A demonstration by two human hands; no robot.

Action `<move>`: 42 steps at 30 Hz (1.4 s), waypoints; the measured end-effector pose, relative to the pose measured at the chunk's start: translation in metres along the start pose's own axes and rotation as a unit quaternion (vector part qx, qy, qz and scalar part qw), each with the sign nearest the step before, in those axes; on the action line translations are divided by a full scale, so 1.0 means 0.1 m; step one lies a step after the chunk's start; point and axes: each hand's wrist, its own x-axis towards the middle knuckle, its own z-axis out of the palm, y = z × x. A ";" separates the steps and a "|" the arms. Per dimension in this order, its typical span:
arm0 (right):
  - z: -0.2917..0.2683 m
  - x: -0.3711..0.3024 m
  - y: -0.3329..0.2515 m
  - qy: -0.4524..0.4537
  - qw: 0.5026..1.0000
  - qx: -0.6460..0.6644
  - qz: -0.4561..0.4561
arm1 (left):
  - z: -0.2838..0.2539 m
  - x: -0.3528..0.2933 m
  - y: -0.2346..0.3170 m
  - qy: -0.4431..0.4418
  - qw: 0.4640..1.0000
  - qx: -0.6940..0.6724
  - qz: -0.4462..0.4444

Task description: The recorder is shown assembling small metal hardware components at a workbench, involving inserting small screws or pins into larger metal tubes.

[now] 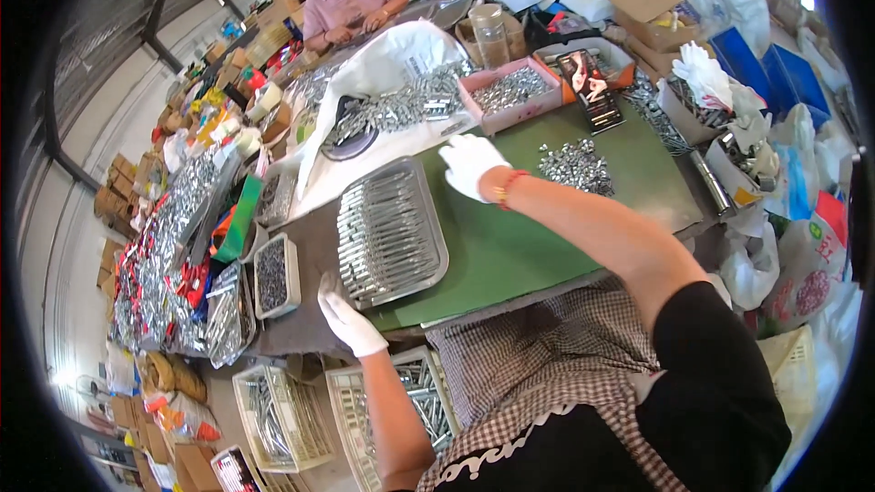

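Note:
A grey metal tray (439, 241) lies at the left of the green work mat (519, 246), filled with shiny metal rod-like parts (385, 232) laid side by side. My left hand (351, 321), in a white glove, is beside the tray's near left corner with its fingers stretched out; nothing shows in it. Off the tray's far right corner, my right hand (475, 167), also gloved, hovers over or rests on the mat. Its fingers are slightly bent and apart, with no part visible in them. To its right sits a heap of small shiny metal pieces (576, 167).
A pink box (483, 121) of metal parts stands beyond the mat, next to a white sack (342, 82) with more parts. A small bin (293, 287) of dark pieces is left of the tray. Plastic crates (342, 401) stand below. Another person (351, 0) works across.

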 end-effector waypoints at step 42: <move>0.43 -0.14 -0.80 -0.014 0.944 0.261 0.203 | -0.04 0.17 -0.11 0.005 0.958 0.285 0.038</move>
